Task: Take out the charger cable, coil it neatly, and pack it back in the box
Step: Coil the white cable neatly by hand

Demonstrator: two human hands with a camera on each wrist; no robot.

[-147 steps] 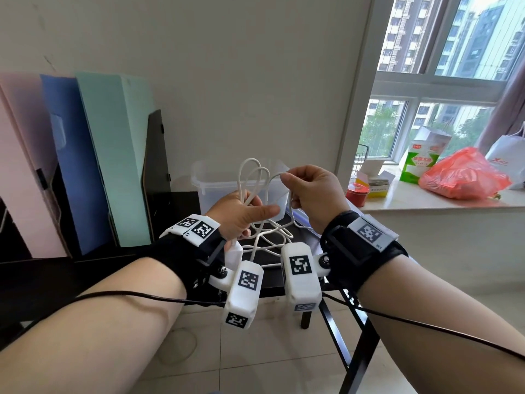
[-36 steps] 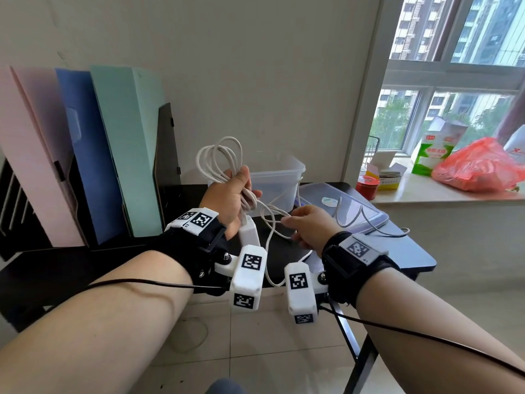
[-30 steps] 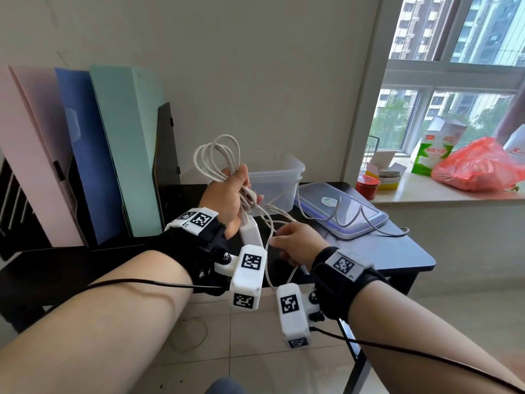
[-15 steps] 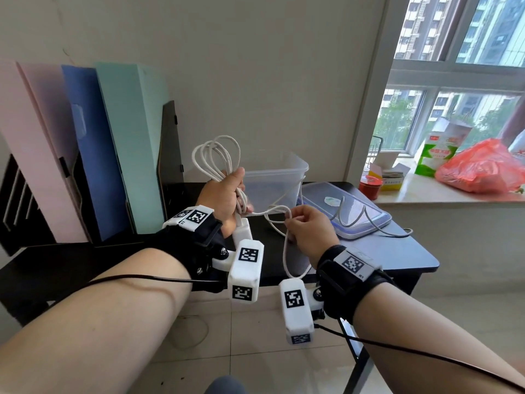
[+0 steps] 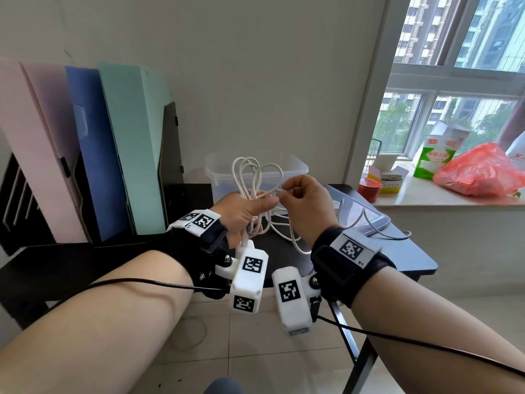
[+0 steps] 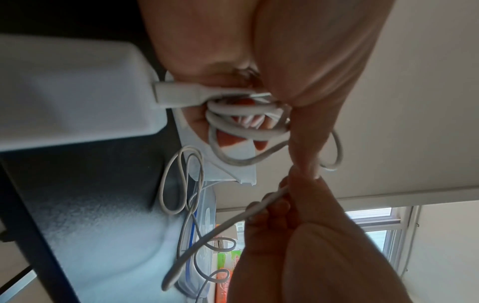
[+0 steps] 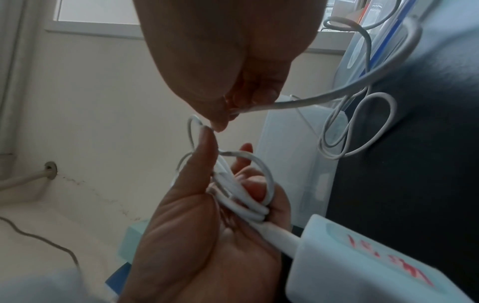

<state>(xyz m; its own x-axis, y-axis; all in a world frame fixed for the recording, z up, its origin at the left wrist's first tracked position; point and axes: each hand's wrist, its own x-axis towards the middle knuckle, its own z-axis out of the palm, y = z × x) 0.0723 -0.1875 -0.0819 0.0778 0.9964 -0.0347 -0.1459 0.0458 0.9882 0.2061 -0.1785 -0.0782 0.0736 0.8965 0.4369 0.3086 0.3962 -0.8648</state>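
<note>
The right hand (image 5: 306,200) has risen to the left hand (image 5: 244,211), pinching the cable (image 5: 255,177). The left hand's fingers grip the coils, which now sit lower.

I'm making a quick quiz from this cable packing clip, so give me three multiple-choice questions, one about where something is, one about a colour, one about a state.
1. Where is the clear box?
A. on the black table by the wall
B. on the windowsill
C. on the floor

2. What colour is the cable?
A. black
B. white
C. red

3. What is the right hand doing?
A. resting flat on the table
B. pinching a strand of cable
C. holding the box lid

Answers:
1. A, the box stands at the back of the table, behind both hands.
2. B, the loops held in the left hand are white.
3. B, its fingertips pinch a strand beside the coil.
</note>
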